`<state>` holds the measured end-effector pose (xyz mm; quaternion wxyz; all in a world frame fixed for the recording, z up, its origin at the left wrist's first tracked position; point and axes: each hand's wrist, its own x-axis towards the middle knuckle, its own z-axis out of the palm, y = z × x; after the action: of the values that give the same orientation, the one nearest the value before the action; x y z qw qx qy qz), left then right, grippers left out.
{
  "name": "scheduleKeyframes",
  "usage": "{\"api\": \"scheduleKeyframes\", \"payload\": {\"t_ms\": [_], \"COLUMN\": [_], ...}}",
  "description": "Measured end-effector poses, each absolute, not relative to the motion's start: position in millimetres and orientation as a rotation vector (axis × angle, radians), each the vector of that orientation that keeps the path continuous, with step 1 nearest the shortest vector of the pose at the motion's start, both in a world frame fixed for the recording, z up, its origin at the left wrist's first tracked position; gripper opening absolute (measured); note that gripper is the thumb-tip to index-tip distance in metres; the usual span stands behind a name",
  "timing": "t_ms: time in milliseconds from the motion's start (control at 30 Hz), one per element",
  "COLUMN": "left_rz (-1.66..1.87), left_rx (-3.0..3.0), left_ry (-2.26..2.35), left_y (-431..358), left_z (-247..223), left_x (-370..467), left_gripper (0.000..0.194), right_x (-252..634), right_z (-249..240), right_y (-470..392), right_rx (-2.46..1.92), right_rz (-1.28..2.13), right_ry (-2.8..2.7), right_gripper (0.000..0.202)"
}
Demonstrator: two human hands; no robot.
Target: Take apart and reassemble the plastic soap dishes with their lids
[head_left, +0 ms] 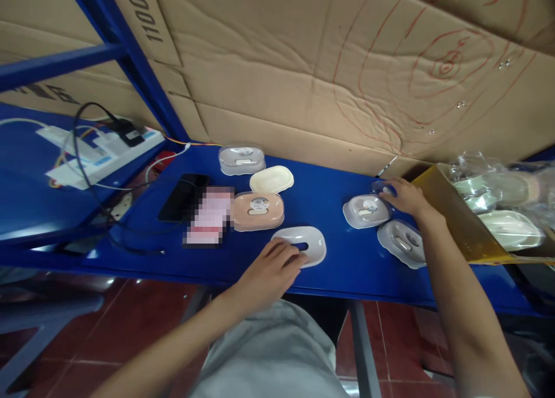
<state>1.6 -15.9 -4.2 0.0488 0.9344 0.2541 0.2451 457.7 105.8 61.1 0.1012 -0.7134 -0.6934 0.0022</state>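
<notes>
My left hand (277, 269) rests on a white oval dish (314, 244) with a dark slot in its middle, near the front edge of the blue table. Its fingers are bent over the dish's left part. At the right, my right hand (404, 195) has its fingers on a small clear plastic piece (380, 187). Just below that piece lies a greyish lidded box (366, 211) with a round label. Another such box (403, 243) sits beside my right forearm. Left of centre are a peach box (259, 212) and a cream oval lid (272, 179).
At the back stands one more clear-covered box (241, 159). A black phone (184, 196) and a blurred pink item (211, 216) lie on the left, near a power strip (104, 158) with cables. An open carton (459, 218) of wrapped dishes is at the right, and a cardboard wall (281, 68) rises behind.
</notes>
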Motion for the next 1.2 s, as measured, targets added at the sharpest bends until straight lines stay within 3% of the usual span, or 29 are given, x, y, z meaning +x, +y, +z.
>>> {"api": "scheduleKeyframes", "payload": {"t_ms": [100, 267, 367, 500, 700, 833, 1033, 1200], "left_rz": [0.818, 0.782, 0.789, 0.831, 1.109, 1.038, 0.824, 0.802], "left_rx": [2.777, 2.679, 2.642, 2.617, 2.518, 2.583, 2.755, 2.760], "left_ry": [0.918, 1.045, 1.095, 1.085, 1.067, 1.037, 0.995, 1.067], "left_y": [-19, -22, -23, -24, -26, -16, -19, -35], "left_z": [-10, -10, -10, -13, -8, 1, 6, 1], "left_x": [-3, -2, -2, -6, -13, 3, 29, 29], "left_gripper": [0.031, 0.029, 0.028, 0.028, 0.029, 0.029, 0.025, 0.028], "right_x": [388, 244, 207, 231, 266, 272, 298, 291], "right_z": [67, 35, 18, 11, 4, 3, 26, 23], "right_y": [121, 144, 139, 100, -13, -64, -71, -56], "right_rx": [-1.850, -1.281, -1.211, -1.347, -1.431, -1.348, -1.469, -1.442], "right_rz": [-0.030, 0.075, 0.090, 0.062, 0.174, 0.277, 0.070, 0.358], "right_ry": [-2.269, -2.651, -2.668, -2.571, -2.418, -2.277, -1.950, -2.299], "right_gripper": [0.039, 0.050, 0.052, 0.043, 0.049, 0.052, 0.043, 0.065]}}
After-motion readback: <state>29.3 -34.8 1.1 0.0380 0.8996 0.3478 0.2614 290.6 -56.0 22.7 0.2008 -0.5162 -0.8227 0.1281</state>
